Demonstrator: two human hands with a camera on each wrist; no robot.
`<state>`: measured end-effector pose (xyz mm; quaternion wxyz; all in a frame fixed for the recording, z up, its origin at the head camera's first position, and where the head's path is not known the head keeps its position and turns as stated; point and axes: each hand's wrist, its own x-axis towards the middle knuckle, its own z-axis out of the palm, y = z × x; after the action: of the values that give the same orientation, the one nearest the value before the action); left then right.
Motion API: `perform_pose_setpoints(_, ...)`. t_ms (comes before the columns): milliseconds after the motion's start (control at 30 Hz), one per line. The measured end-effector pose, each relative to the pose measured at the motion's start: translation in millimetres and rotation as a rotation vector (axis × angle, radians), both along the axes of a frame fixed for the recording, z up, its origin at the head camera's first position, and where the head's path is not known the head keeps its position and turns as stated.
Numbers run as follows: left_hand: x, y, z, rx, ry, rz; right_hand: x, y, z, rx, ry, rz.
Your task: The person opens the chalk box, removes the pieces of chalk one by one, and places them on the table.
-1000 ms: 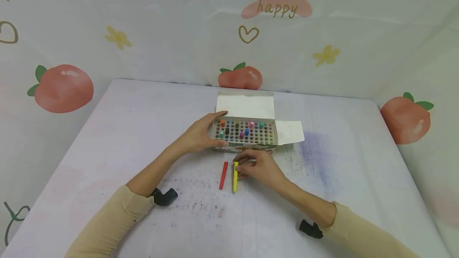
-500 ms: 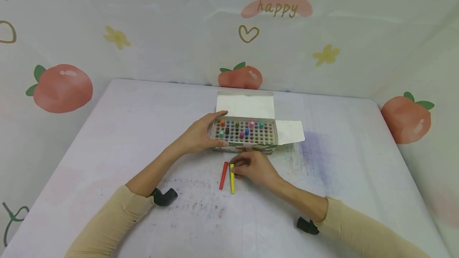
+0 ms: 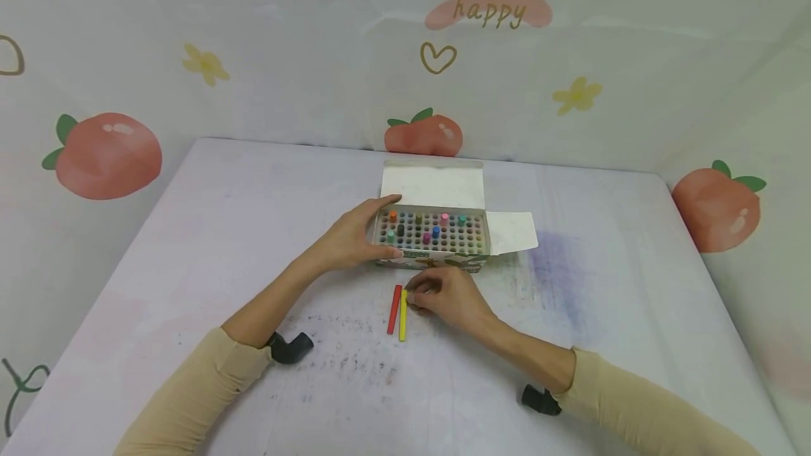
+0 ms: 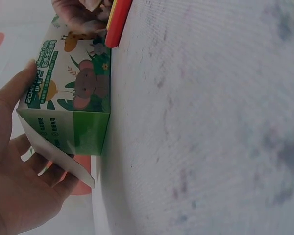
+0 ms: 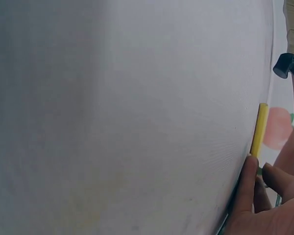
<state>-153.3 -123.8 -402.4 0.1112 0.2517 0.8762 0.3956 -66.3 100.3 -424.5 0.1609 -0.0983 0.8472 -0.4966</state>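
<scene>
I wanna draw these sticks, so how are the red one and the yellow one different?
The red stick is red; the yellow stick is yellow. From above, the red stick slants more, while the yellow stick is nearly straight up and down. The yellow stick is closer to the right hand; the red stick is farther from it.

Both are long, thin and lying on the table.

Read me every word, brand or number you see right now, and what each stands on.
"happy": on the white fruit-printed backdrop.
"ppy": same backdrop, cut off by the head view's left edge.
"ECHO": on the front of the white-and-green cardboard box; the rest of that line is blurred.
Chinese characters on the box's front and end: too blurred to read.
No numbers are legible.
No lettering shows on the slim red stick or slim yellow stick.
</scene>
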Motion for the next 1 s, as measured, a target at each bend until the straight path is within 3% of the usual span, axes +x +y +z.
perform_pose_setpoints(333,1.7,-0.3,1.8,-0.001,-0.003,0.003,1.7,7.0,5.6,-0.063,-0.047,-0.021)
perform_pose_setpoints(467,1.5,0.0,1.3,0.006,-0.004,0.005,1.0,10.4,12.5,-0.096,-0.016,-0.006)
perform_pose_setpoints(700,1.9,0.1,0.3,0.008,-0.017,0.009,-1.5,20.5,27.4,-0.173,0.065,0.098)
perform_pose_setpoints(1000,1.9,-0.1,-1.2,0.029,-0.026,0.010,-9.5,32.8,45.8,-0.142,0.140,0.128)
